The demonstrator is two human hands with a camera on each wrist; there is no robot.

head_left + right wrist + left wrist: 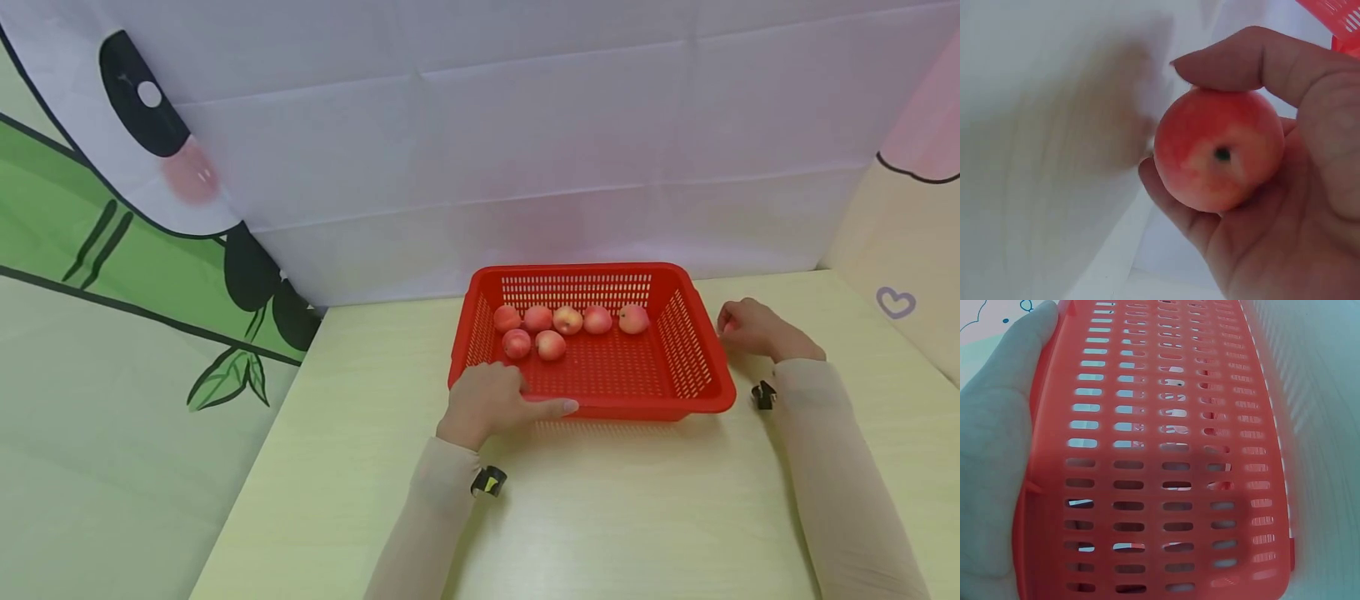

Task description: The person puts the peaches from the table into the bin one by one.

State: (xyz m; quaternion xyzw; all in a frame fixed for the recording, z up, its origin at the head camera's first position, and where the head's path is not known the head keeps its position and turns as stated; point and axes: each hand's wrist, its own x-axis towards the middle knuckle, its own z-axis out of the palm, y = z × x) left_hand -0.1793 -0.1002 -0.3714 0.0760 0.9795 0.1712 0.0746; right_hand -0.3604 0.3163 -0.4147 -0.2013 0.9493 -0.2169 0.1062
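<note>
A red plastic basket with slotted walls stands on the table, and several red-and-yellow apples lie grouped in its left and back part. My left hand grips the near left rim, its thumb along the front edge and its fingers over the inner side, partly hidden. In the left wrist view the basket's slotted outer wall fills most of the picture. Just beyond the basket's right side is my right hand. It holds one apple between thumb and fingers, low over the tabletop, as the right wrist view shows.
The pale wooden table extends around the basket. A white cloth backdrop hangs along the back edge, and a printed cartoon sheet covers the left side. At the right stands a cream panel with a purple heart.
</note>
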